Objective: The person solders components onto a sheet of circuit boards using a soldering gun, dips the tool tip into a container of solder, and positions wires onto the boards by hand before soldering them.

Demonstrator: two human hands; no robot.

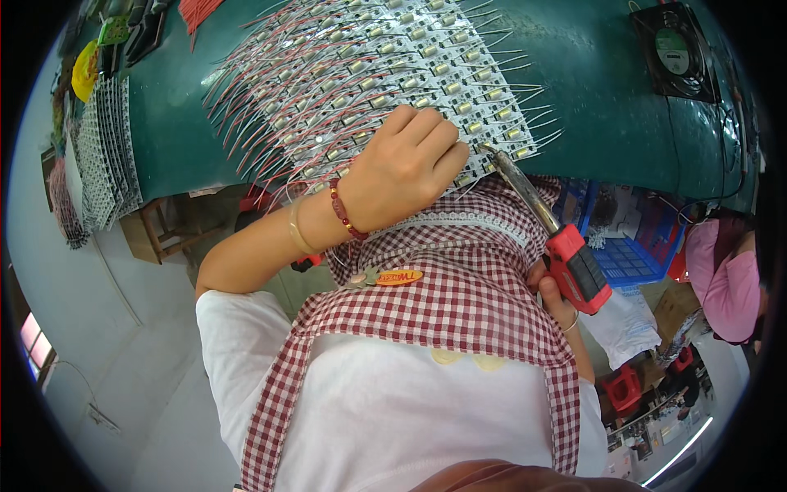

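Note:
A large panel of small circuit boards [393, 61] lies on the green table, with rows of red and white wires along its left and dark wire ends along its right. My left hand [414, 160] rests over the panel's near edge, fingers curled in and pressed together; whatever they pinch is hidden beneath them. My right hand [557, 303] is closed around the red and black handle of a soldering iron [533, 197], partly hidden behind it. The iron's metal tip reaches the boards at the near right corner, just right of my left fingers.
A black square fan [672, 51] stands at the far right of the green table [578, 90], its cable trailing nearby. At the left edge are stacked board panels [106, 156] and a yellow roll [84, 71]. Right of me are a blue crate [631, 258] and a person in pink [721, 283].

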